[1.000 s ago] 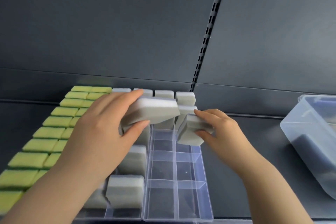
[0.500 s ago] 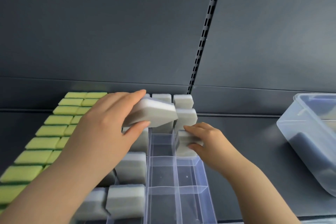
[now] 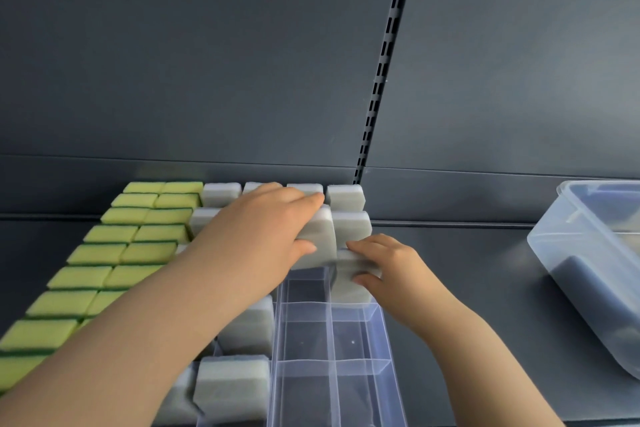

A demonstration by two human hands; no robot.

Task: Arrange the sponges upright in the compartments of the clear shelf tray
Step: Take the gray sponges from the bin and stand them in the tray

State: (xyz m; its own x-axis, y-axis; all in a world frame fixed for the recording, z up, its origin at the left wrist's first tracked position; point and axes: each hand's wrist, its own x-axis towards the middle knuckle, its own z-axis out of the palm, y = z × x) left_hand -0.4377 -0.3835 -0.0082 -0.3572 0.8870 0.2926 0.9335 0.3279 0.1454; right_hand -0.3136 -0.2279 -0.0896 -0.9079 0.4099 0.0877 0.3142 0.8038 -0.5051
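- The far side of the room is closed by a dark back panel [image 3: 207, 62], which is split by a slotted upright [image 3: 384, 55].
- Everything is carried by a dark shelf [image 3: 467, 270]; a clear bin [image 3: 581, 246] is set at its right, well apart from the tray.
- The clear shelf tray [image 3: 304, 333] lies at the middle, with its far compartments filled and its near right ones bare.
- Yellow-green sponges [image 3: 114, 253] are ranked at the left, with stood grey sponges [image 3: 346, 199] at the far end.
- A lifted sponge [image 3: 320, 236] is clasped by the left grip [image 3: 263, 236] over the tray's left column, just before the filled rows.
- A second sponge [image 3: 349, 282] is pinched upright by the right grip [image 3: 391, 267] in the compartment just to the right.
- The sponges are judged light, soft, springy and not slippery.
- They are best taken lightly by the broad faces near the top edge, so that the foam is not bulged against the dividers.
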